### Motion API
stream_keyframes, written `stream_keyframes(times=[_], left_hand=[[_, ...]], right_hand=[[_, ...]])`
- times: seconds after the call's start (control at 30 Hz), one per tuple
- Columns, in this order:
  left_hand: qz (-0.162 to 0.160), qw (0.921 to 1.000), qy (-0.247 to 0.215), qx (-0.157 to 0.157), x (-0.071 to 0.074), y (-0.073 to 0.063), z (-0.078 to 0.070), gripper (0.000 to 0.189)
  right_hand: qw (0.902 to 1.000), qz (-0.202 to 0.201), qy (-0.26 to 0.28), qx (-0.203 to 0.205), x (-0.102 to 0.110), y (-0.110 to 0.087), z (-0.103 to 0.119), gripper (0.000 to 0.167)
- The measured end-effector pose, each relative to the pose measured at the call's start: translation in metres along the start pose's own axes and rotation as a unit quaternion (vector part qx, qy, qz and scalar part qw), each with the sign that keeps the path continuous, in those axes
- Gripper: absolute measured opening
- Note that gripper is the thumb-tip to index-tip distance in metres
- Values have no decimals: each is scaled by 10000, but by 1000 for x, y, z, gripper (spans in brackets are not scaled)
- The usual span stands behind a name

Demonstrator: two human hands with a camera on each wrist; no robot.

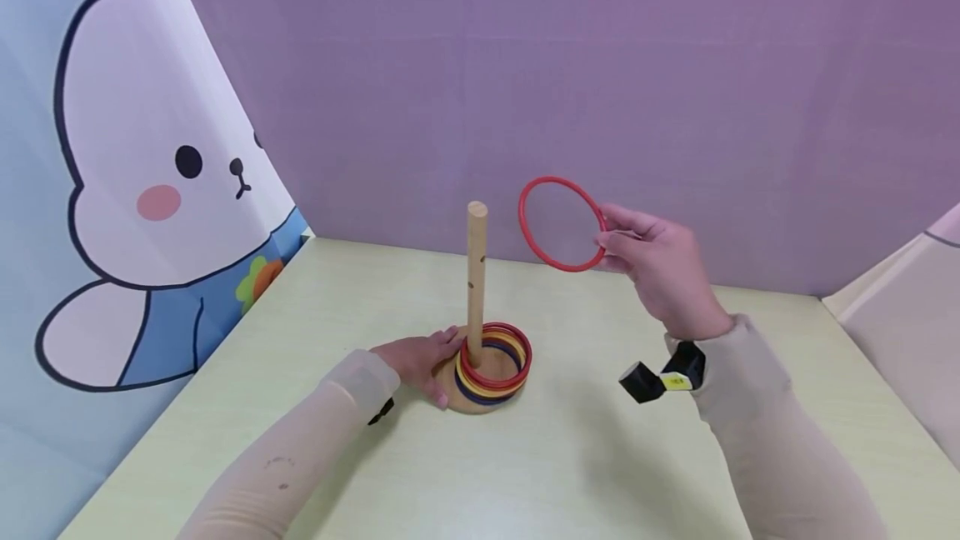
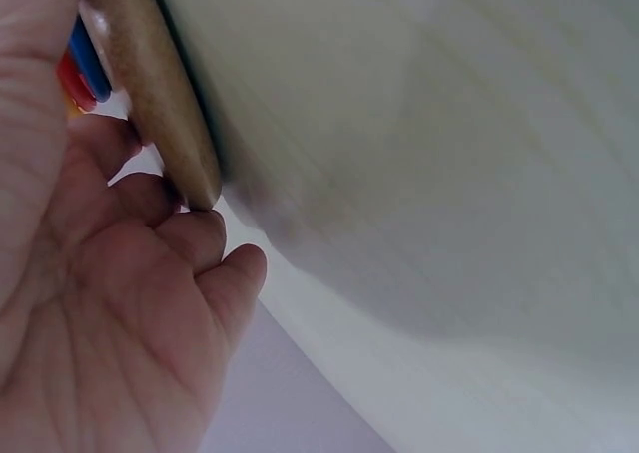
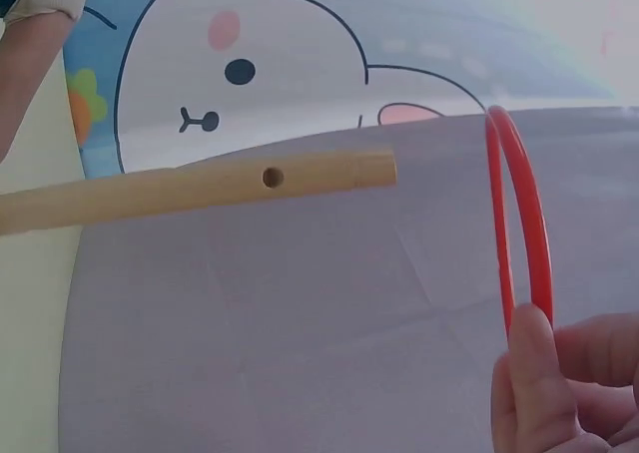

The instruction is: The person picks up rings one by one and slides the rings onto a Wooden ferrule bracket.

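Observation:
My right hand (image 1: 660, 265) pinches a red ring (image 1: 555, 179) between thumb and fingers, held in the air right of a wooden peg (image 1: 476, 282) and slightly above its tip. In the right wrist view the same ring (image 3: 537, 233) stands apart from the peg's end (image 3: 369, 169). The peg rises from a round wooden base (image 1: 495, 366), around whose foot lie several red, yellow and blue rings (image 1: 527, 354). My left hand (image 1: 420, 359) grips the left edge of that base. In the left wrist view its fingers (image 2: 195, 238) curl against the base's rim (image 2: 170, 104).
Base and peg stand on a pale wooden table (image 1: 375, 465). Behind it hangs a plain purple cloth (image 1: 637, 90). At the left is a curtain (image 1: 120, 132) with a cartoon rabbit, and a pale cloth (image 1: 915, 332) borders the right side.

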State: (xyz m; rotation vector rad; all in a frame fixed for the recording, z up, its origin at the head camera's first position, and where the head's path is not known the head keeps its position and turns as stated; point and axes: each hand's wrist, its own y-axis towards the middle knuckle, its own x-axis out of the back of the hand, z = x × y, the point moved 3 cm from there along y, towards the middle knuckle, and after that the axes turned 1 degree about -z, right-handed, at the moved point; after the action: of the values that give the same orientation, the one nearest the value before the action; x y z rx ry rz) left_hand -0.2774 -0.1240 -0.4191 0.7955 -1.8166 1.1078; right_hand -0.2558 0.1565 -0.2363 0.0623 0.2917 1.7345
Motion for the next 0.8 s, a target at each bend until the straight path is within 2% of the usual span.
stream_keyframes(times=[0.13, 0.43, 0.6, 0.8], left_hand=[[1, 10000, -8, -2, 0, 0, 0, 101], [2, 10000, 47, 49, 0, 0, 1, 101], [-22, 10000, 38, 8, -2, 1, 1, 101], [-43, 10000, -48, 32, -1, 0, 1, 100]], right_hand=[[9998, -78, 54, 159, -11, 2, 0, 50], [9987, 6, -473, 195, -37, 12, -4, 46], [9993, -170, -306, 154, -47, 15, -11, 44], [9988, -359, -140, 291, -57, 20, -15, 42]])
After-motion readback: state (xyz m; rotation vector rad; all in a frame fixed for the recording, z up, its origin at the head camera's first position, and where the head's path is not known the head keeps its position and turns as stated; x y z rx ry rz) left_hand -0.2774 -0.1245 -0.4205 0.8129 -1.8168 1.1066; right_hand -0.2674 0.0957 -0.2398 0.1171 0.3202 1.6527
